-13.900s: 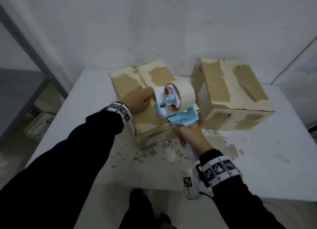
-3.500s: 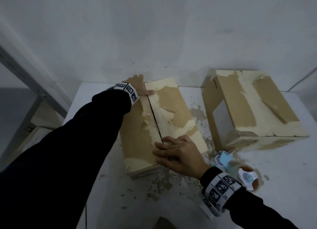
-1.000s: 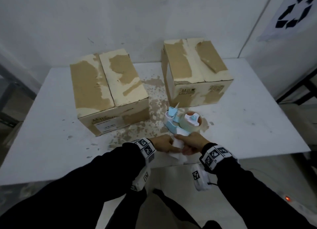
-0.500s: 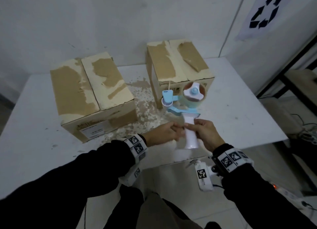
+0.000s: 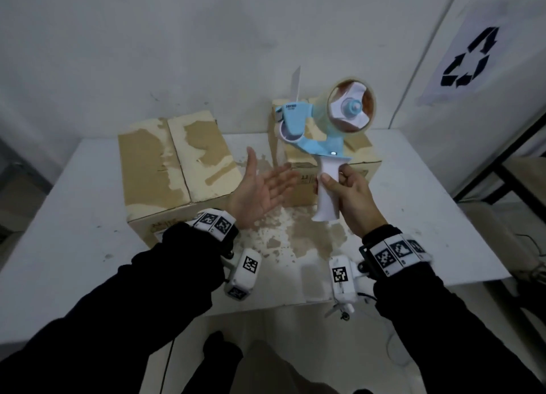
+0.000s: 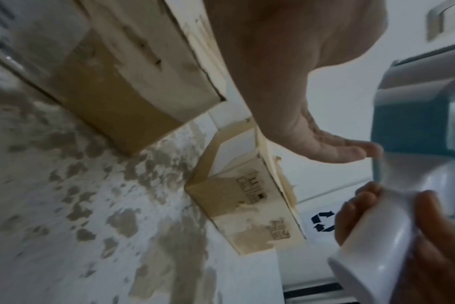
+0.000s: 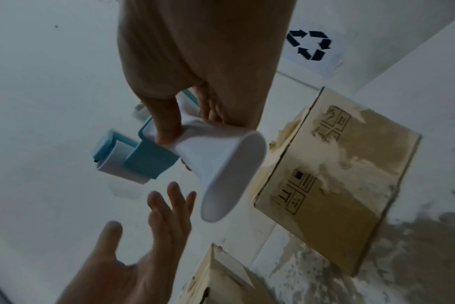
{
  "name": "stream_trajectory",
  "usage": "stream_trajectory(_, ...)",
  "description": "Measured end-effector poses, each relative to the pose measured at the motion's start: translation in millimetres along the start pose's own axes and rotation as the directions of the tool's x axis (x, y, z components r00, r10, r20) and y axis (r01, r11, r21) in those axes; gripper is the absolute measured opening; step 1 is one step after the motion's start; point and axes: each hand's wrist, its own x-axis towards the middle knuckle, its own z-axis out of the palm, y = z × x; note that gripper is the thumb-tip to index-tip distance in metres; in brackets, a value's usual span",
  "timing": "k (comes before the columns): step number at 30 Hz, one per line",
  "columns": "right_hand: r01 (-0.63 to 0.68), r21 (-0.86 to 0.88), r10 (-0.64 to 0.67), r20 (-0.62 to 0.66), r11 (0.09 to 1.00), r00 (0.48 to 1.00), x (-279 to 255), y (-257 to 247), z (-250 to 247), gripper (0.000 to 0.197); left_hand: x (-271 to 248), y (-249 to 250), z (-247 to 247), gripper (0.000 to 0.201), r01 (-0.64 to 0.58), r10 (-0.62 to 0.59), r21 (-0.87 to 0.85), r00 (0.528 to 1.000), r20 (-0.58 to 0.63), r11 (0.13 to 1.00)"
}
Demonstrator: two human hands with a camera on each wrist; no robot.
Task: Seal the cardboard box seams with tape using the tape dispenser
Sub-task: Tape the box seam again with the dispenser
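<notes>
My right hand (image 5: pixel 350 195) grips the white handle of the blue tape dispenser (image 5: pixel 325 118) and holds it upright above the table, its tape roll (image 5: pixel 351 108) at the top right. A loose strip of tape (image 5: pixel 295 83) sticks up from its front. My left hand (image 5: pixel 260 189) hovers palm up, fingers spread, just left of the handle and holds nothing. Two worn cardboard boxes stand on the table: the left box (image 5: pixel 174 163) with a dark centre seam, and the right box (image 5: pixel 363 157) partly hidden behind the dispenser. The handle (image 7: pixel 221 170) and the left hand (image 7: pixel 153 236) also show in the right wrist view.
The white table (image 5: pixel 74 246) has brown stained patches (image 5: pixel 295 234) between the boxes and its near edge. A wall stands close behind the boxes. A recycling sign (image 5: pixel 469 59) hangs on the right wall. A dark frame (image 5: pixel 514 169) stands to the right of the table.
The right hand has raised the dispenser higher, in front of the right box. My left hand has let go of the handle and opened, palm up, beside it.
</notes>
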Motion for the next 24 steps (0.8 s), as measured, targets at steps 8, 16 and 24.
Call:
stream_trajectory(8,0.024,0.034,-0.027,0.104,0.999,0.994,17,-7,40,0.042,-8,50,-13,0.023,-0.165,0.16,-0.177,0.986,-0.042,0.97)
stream_trajectory(16,0.065,-0.022,-0.063,0.084,0.998,0.994,47,-5,88,0.026,-25,94,-62,0.019,-0.158,0.159,0.022,0.984,-0.076,0.987)
stream_trajectory(24,0.054,-0.224,-0.016,0.168,0.973,0.986,99,2,155,0.013,-31,153,-116,0.014,0.006,0.026,0.117,0.964,-0.264,0.993)
